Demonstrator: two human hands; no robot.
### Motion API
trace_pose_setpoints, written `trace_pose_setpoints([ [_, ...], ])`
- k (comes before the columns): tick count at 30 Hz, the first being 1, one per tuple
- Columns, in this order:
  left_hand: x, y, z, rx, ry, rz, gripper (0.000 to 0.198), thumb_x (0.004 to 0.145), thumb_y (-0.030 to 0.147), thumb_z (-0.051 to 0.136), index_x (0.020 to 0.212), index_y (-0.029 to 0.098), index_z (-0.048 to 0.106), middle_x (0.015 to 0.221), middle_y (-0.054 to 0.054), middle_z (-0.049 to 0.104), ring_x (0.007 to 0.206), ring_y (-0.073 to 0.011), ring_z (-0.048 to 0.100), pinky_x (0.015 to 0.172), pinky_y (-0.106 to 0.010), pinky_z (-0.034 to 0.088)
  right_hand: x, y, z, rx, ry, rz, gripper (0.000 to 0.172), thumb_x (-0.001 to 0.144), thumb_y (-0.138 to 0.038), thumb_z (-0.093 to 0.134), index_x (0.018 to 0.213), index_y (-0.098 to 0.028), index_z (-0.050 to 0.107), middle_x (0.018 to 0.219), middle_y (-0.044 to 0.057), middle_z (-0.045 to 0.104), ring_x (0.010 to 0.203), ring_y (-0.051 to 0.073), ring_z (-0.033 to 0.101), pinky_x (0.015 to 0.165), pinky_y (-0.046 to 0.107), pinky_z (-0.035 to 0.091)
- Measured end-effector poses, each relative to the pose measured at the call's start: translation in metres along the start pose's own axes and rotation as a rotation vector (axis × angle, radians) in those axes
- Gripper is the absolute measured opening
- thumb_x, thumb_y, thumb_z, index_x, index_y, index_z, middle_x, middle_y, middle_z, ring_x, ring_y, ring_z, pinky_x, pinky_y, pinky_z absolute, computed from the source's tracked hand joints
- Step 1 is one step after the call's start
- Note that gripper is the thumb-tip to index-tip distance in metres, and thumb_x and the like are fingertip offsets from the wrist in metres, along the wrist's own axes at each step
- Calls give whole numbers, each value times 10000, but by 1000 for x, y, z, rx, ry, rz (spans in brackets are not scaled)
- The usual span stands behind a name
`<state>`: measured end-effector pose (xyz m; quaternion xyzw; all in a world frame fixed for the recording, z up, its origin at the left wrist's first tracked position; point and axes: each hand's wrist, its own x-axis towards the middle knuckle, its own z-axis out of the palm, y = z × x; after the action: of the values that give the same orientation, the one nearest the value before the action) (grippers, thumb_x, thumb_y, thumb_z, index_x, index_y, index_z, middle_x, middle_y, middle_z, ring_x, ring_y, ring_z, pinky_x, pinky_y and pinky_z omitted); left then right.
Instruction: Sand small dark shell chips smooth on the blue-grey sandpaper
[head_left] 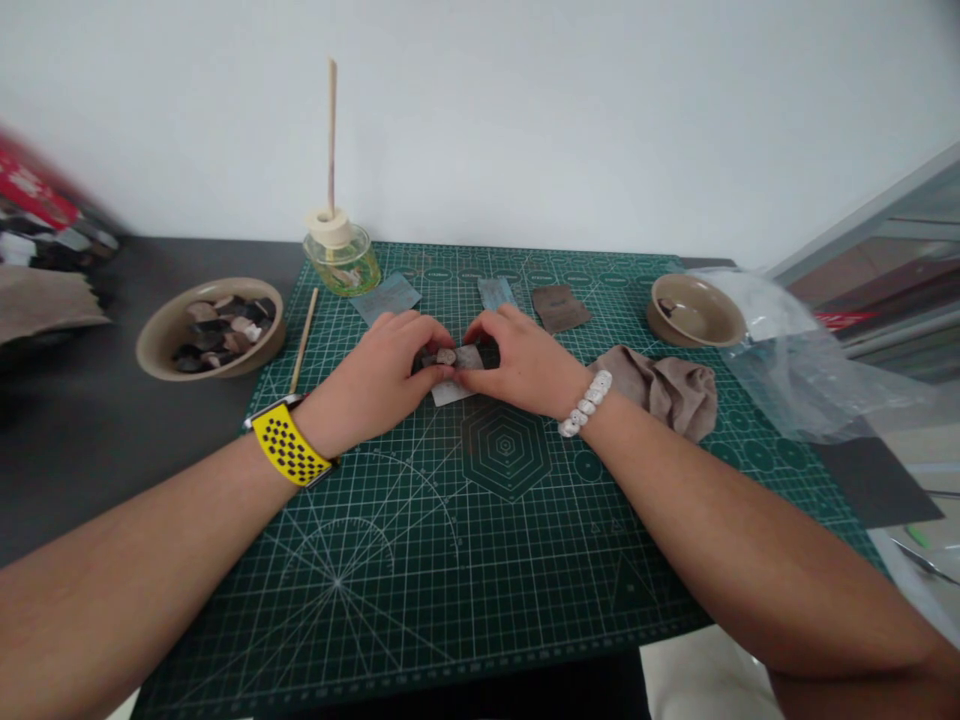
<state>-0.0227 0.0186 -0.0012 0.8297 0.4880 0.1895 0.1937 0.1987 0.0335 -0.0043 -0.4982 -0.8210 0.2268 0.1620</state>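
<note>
My left hand (390, 365) is closed, thumb and fingers pinching a small brownish stone (446, 356) over a grey piece of sandpaper (452, 393). Opposite it, my right hand (525, 365) curls its thumb and index finger around the right part of that sandpaper, its thumb tip close to the stone. The fingers partly cover both the paper and the stone. Under everything lies a green cutting mat (405, 600). Just beyond the hands are a blue-grey sheet (390, 297), another bluish sheet (495, 291) and a brown sheet (560, 307).
A bowl (161, 345) of dark and pinkish stone pieces stands left, beside a thin wooden stick (304, 340). Behind is a glass diffuser bottle (341, 260) with a tall stick. To the right are a crumpled cloth (664, 390), a second bowl (697, 335) and a plastic bag (795, 360).
</note>
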Motion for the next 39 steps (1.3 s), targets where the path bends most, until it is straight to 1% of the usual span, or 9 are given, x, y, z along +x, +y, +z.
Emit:
trace_pose_setpoints([
  [5, 0, 3, -1, -59, 57, -106, 109, 951, 344, 702, 1019, 259, 701, 1025, -67, 756, 1002, -306, 672, 969, -496, 569, 3, -1, -1, 19, 12, 35, 287, 822, -320, 856, 963, -227, 624, 1080, 65, 684, 1020, 252, 626, 967, 410, 500],
  [10, 0, 7, -5, -84, 144, -111, 129, 953, 384, 707, 967, 259, 674, 1060, -81, 759, 1041, -310, 673, 999, -511, 574, 3, -4, -3, 232, 37, 44, 242, 858, -292, 789, 835, -258, 550, 799, -42, 641, 757, 173, 564, 754, 329, 417],
  [14, -1, 11, -9, -105, 270, -147, 155, 958, 401, 711, 941, 256, 659, 1043, -69, 766, 978, -280, 676, 944, -471, 583, 0, -6, 0, 349, 138, 9, 178, 893, -295, 735, 834, -256, 572, 799, -36, 680, 729, 166, 573, 730, 320, 431],
  [16, -2, 12, -10, -153, 296, -183, 167, 948, 405, 727, 939, 253, 661, 979, -47, 762, 880, -244, 666, 841, -416, 581, -1, -7, 1, 372, 216, -20, 124, 916, -296, 715, 882, -251, 604, 864, -19, 733, 761, 174, 617, 761, 324, 472],
  [19, -3, 14, -10, -248, 266, -218, 189, 903, 406, 780, 906, 245, 680, 850, -15, 741, 748, -202, 641, 702, -355, 537, -4, -8, 1, 328, 299, -77, 58, 973, -288, 675, 990, -236, 695, 969, 19, 808, 849, 200, 705, 821, 339, 530],
  [24, -3, 12, -7, -337, 279, -242, 206, 856, 386, 842, 899, 243, 700, 826, -3, 774, 725, -189, 680, 668, -323, 544, -9, -11, 0, 222, 245, -166, 296, 1047, -229, 629, 1253, -257, 841, 1286, 32, 881, 1167, 233, 813, 1019, 367, 602],
  [31, -5, 15, -9, -347, 302, -247, 141, 893, 362, 779, 888, 230, 731, 840, -12, 804, 740, -187, 718, 667, -309, 568, -10, -13, 0, 128, 243, -286, 435, 1088, -163, 579, 1432, -276, 821, 1493, 15, 815, 1389, 217, 770, 1215, 395, 582],
  [35, -6, 17, -9, -409, 325, -236, 134, 907, 368, 759, 896, 238, 729, 850, -18, 830, 782, -208, 766, 712, -326, 611, -12, -15, -2, 63, 213, -302, 487, 1101, -147, 563, 1513, -305, 769, 1585, 11, 755, 1457, 229, 732, 1244, 436, 577],
  [39, -7, 17, -9, -447, 321, -244, 158, 930, 397, 739, 910, 244, 704, 850, -22, 827, 790, -211, 780, 720, -326, 618, -13, -16, -2, 71, 192, -296, 508, 1141, -171, 502, 1591, -296, 703, 1595, 1, 749, 1476, 206, 717, 1240, 392, 576],
])
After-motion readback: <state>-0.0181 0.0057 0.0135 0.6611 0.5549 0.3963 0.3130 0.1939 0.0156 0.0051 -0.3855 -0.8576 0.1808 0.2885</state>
